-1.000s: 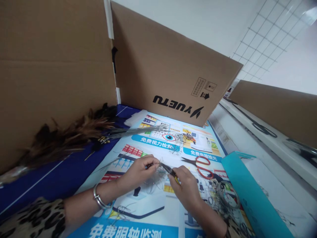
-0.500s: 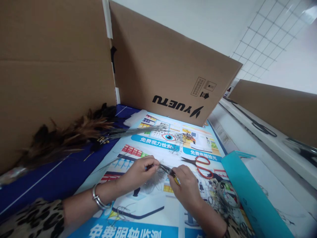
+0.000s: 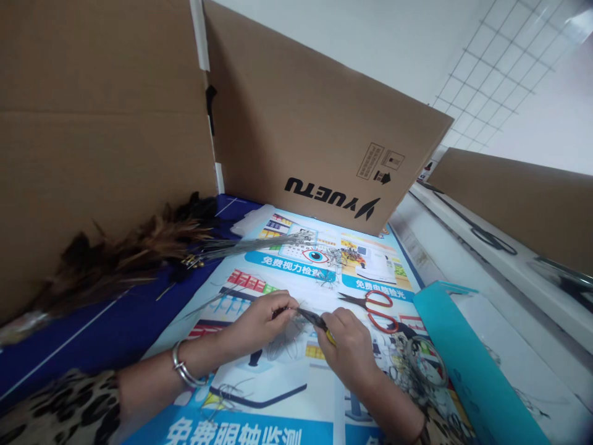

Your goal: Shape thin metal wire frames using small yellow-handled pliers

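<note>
My right hand (image 3: 349, 346) is wrapped round needle-nose pliers (image 3: 312, 317) with yellow handles, their dark jaws pointing left. The jaw tips meet the fingertips of my left hand (image 3: 265, 318), which is closed in a pinch on thin wire and a small dark piece that the fingers mostly hide. Loops of fine wire (image 3: 283, 347) hang below the pinch, over the printed poster (image 3: 273, 383). Beyond my right hand lie scissors (image 3: 380, 312) with red handles.
A bundle of straight wires (image 3: 259, 243) lies across the poster's far part. Brown feathers (image 3: 134, 247) rest at left on blue cloth. Cardboard panels (image 3: 315, 117) stand behind. At right are a wire coil (image 3: 427, 361), tangled wire scraps and a teal box (image 3: 482, 364).
Both hands stay almost in place. The pliers have turned slightly, and their jaws now look closer together at my left fingertips.
</note>
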A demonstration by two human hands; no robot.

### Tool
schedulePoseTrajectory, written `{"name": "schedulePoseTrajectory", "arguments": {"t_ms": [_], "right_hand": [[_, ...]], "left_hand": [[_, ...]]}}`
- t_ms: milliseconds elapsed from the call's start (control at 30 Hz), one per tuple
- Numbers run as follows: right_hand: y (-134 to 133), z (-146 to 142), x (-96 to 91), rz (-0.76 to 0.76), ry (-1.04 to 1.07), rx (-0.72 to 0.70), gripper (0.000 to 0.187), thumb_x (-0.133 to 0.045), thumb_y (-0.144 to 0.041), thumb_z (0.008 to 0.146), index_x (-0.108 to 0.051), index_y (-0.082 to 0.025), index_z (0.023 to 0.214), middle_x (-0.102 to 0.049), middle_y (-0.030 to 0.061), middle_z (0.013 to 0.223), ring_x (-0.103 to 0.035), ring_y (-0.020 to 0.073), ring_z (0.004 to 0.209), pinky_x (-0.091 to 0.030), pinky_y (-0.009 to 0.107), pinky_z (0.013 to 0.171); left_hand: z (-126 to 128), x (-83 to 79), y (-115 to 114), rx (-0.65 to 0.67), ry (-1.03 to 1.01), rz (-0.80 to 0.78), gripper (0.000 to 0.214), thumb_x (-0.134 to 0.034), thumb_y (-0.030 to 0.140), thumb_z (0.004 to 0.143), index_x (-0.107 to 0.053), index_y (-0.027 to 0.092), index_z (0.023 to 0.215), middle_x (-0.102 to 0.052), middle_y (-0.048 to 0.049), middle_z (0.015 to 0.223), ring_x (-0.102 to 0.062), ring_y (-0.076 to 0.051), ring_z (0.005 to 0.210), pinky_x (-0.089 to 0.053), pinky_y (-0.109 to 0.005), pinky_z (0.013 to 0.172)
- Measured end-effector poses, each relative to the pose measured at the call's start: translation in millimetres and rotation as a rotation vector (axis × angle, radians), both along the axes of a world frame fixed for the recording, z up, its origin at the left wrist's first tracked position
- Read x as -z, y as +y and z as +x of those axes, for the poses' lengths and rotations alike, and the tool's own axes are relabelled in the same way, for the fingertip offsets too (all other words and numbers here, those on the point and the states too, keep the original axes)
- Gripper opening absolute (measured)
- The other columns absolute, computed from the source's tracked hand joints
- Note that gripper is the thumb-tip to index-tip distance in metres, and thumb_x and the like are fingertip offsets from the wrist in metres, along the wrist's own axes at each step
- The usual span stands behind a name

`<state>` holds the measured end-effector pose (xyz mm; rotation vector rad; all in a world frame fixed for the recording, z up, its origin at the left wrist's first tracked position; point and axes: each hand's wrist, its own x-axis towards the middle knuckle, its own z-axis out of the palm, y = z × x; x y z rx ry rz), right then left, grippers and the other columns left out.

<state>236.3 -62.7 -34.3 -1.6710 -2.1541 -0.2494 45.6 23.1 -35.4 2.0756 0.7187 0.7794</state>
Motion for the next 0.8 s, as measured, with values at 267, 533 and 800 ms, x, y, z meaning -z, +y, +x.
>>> {"name": "schedulePoseTrajectory", "arguments": {"t_ms": [267,533,800], "right_hand": [[-0.1,-0.4,-2.8,-0.044,0.021,0.005,0.011,-0.051,-0.024,0.081,-0.058,-0.018,0.085,-0.054,0.0046,0.077,-0.050,0.0167,0.075,-0.039,0.026,0.066],[7.4,12.0,5.2,0.033,0.191,-0.092,0.014,-0.050,-0.026,0.081,-0.058,-0.018,0.089,-0.056,0.0046,0.077,-0.051,0.0157,0.076,-0.041,0.026,0.068],[14.4,19.2,-4.9,-0.165,0.476,-0.073,0.011,-0.050,-0.025,0.081,-0.057,-0.018,0.077,-0.050,0.0000,0.070,-0.048,0.0118,0.067,-0.038,0.022,0.059]], "left_hand": [[-0.1,1.7,0.9,0.013,0.013,0.016,0.020,-0.040,0.019,0.084,-0.055,0.015,0.072,-0.052,0.0002,0.070,-0.049,-0.012,0.067,-0.037,-0.023,0.062],[-1.2,3.0,4.8,0.044,-0.022,-0.065,0.020,-0.040,0.023,0.084,-0.057,0.016,0.076,-0.055,-0.0003,0.074,-0.051,-0.013,0.071,-0.039,-0.023,0.066],[-2.3,-0.1,3.7,0.098,-0.018,-0.085,0.021,-0.040,0.024,0.085,-0.057,0.016,0.077,-0.054,0.0000,0.075,-0.051,-0.013,0.072,-0.039,-0.023,0.068]]}}
